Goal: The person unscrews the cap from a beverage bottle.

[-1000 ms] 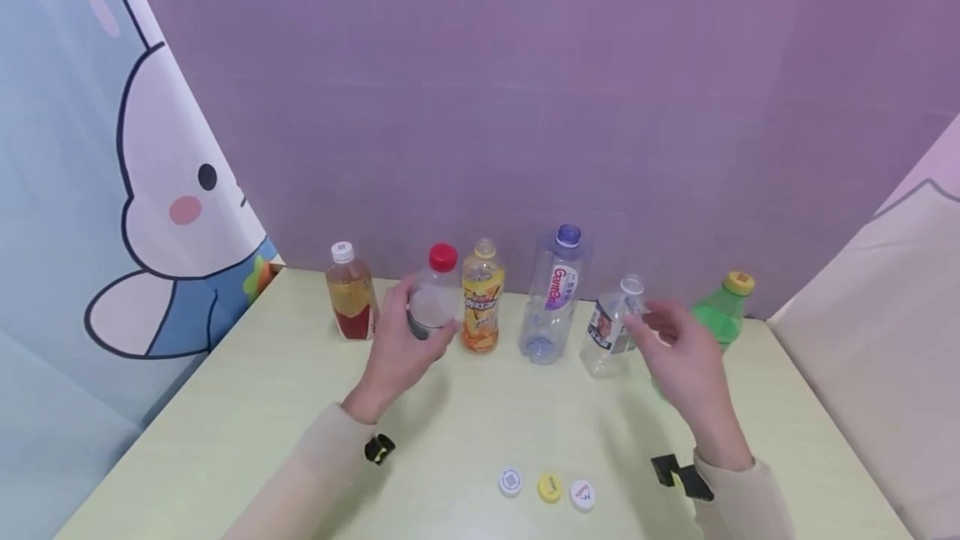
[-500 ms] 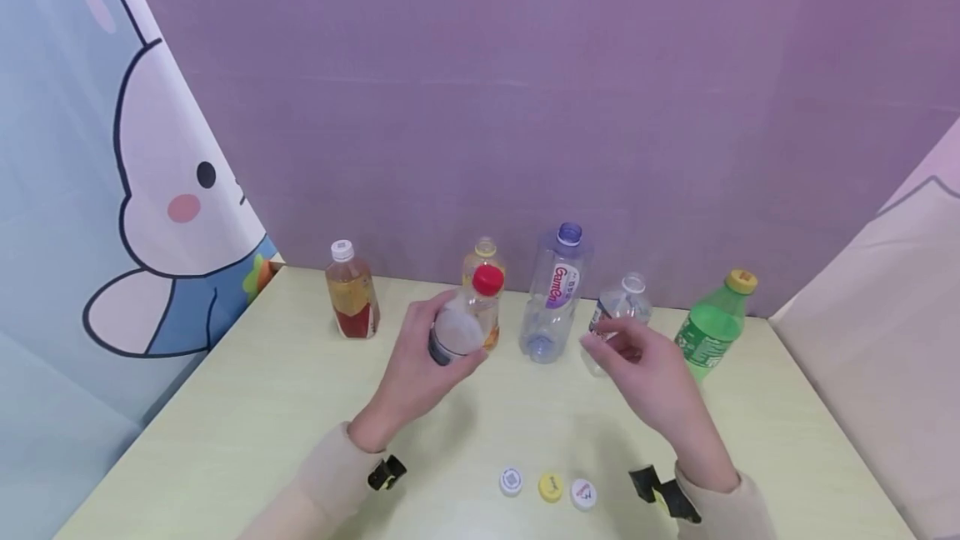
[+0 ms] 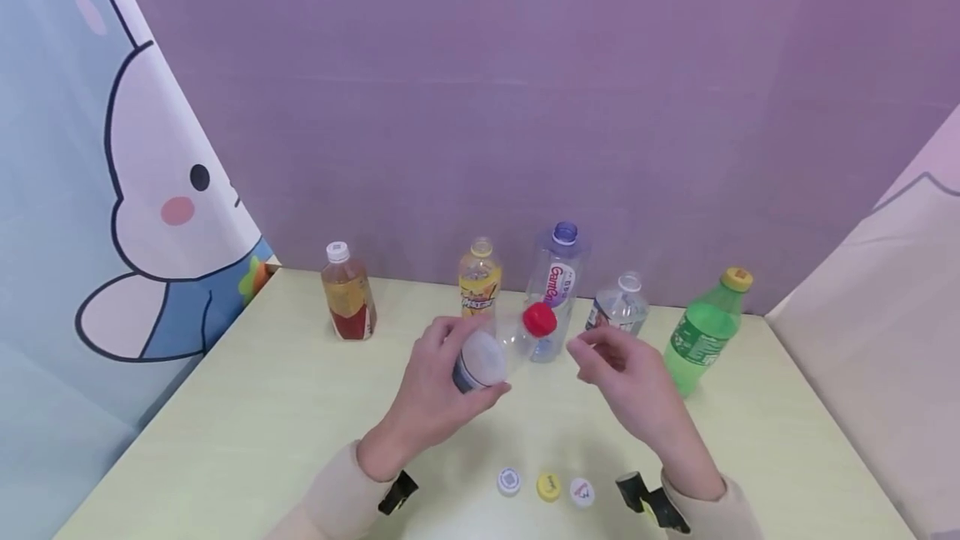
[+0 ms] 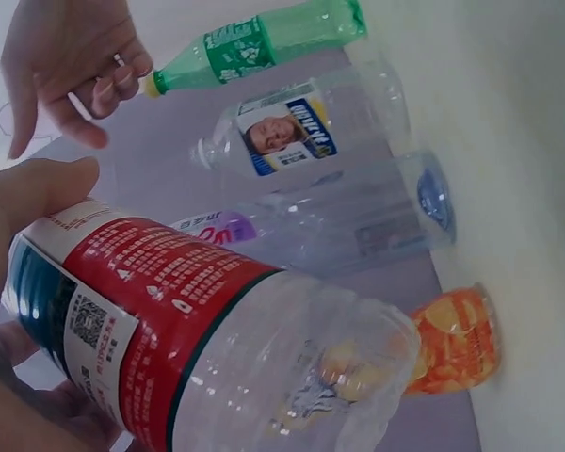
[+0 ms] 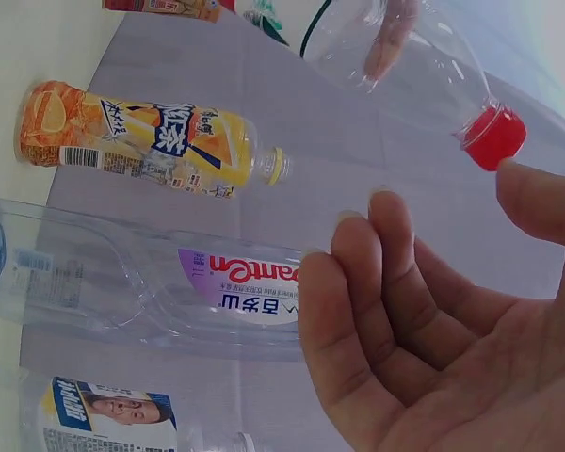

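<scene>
My left hand [image 3: 438, 386] grips a clear plastic bottle [image 4: 184, 320] with a red label, its thumb and fingers curled round the body. The bottle is tilted, its base toward the head camera and its red cap [image 3: 540, 319] pointing to the right. My right hand [image 3: 626, 377] hovers just right of the cap, fingers loosely bent and holding nothing. In the right wrist view its thumb [image 5: 541, 202] shows close below the red cap [image 5: 494, 137]. Behind the held bottle stand an uncapped orange-and-yellow drink bottle [image 3: 480, 277] and a tall uncapped clear bottle [image 3: 558, 273].
Left on the table [image 3: 247, 423] stands an amber drink bottle [image 3: 351, 302] with a white cap. To the right are an uncapped clear bottle [image 3: 618, 307] and a green bottle [image 3: 705, 336] with a yellow cap. Loose caps, white [image 3: 509, 482], yellow [image 3: 548, 487] and white [image 3: 582, 492], lie in front.
My left hand has carried the red-capped bottle rightward and nearer, tilting it over. The right hand has moved left from beside the green bottle toward the red cap.
</scene>
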The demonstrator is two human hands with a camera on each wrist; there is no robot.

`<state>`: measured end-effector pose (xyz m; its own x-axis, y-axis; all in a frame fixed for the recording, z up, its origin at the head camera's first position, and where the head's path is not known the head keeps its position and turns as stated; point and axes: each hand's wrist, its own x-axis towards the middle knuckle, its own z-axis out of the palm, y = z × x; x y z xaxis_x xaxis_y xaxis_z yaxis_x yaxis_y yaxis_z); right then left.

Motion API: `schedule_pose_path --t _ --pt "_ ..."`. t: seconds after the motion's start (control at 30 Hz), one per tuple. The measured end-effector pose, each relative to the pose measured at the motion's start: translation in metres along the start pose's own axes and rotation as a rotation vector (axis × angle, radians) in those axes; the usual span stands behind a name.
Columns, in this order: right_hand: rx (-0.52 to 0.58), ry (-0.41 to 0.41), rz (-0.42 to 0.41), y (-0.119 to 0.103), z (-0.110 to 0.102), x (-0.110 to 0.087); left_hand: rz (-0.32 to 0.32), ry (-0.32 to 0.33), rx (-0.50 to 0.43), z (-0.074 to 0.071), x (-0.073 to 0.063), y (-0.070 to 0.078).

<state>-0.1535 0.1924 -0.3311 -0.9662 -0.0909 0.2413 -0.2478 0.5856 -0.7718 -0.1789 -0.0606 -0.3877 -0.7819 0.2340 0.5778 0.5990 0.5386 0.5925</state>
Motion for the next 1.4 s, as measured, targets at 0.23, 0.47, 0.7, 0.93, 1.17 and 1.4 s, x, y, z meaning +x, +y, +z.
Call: schedule_pose_path --t 0.23,0.47,0.7,0.93,1.17,1.4 --pt "-0.020 0.027 -0.038 -0.002 0.004 -0.003 0.053 -0.073 0.098 0.012 -0.007 -0.004" --pt "-0.024 0.020 -0.043 -0.001 0.008 -0.004 0.089 -0.149 0.200 0.018 -0.011 -0.003" --pt "-0.016 -0.006 0.037 -0.003 0.008 -0.004 0.131 -0.149 0.248 0.020 -0.013 -0.002" --pt "-0.037 -0.042 0.081 -0.003 0.008 -0.004 0.145 -0.138 0.270 0.020 -0.014 -0.001" --pt "-0.003 -0.051 0.060 -0.004 0.010 -0.003 0.134 -0.145 0.292 0.018 -0.013 0.000" --pt "0.010 -0.045 0.033 -0.003 0.014 -0.002 0.139 -0.137 0.313 0.017 -0.012 -0.001"
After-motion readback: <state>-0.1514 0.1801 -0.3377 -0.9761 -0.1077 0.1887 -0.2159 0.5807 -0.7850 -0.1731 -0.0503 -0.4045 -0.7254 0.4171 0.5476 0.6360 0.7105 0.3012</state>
